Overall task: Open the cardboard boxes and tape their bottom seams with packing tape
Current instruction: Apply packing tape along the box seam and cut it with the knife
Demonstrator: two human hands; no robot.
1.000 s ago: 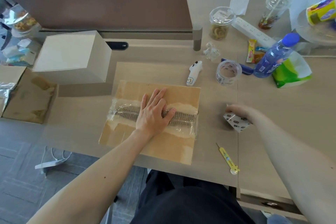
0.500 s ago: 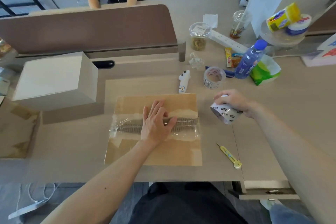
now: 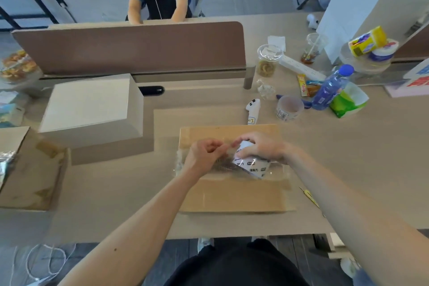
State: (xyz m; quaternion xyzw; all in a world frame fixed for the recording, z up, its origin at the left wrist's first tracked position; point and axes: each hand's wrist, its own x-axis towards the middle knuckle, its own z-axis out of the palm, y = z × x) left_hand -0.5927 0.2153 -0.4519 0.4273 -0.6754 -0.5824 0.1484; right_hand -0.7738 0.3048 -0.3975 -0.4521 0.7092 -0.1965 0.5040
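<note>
Head view. Your two hands meet over the flattened cardboard box [image 3: 234, 193], which lies on the tabletop [image 3: 348, 158] directly in front of you. Your right hand [image 3: 261, 146] curls over the top of the packing tape roll [image 3: 251, 166] and grips it, with the roll tilted above the box's middle seam. Your left hand [image 3: 204, 154] sits just beside the roll, fingers curled and thumb meeting forefinger. Motion blur hides whether they pinch the free end of the clear tape, so that cannot be told. The seam itself is largely covered by both hands, the roll and a wrinkled, shiny band of clear tape. The print on the roll is too small to read.

Your right forearm covers most of the yellow cutter [image 3: 310, 196] to the right of the box. Beyond the box stand a white controller [image 3: 253, 110] and a second tape roll [image 3: 290, 108], then a blue water bottle [image 3: 332, 87] touching a green packet [image 3: 347, 101]. To the left, a closed white box [image 3: 92, 104] sits well apart. An open brown box [image 3: 32, 169] is cut off by the frame's left edge. A brown divider panel [image 3: 127, 46] hides the lower arms of a person seated opposite.
</note>
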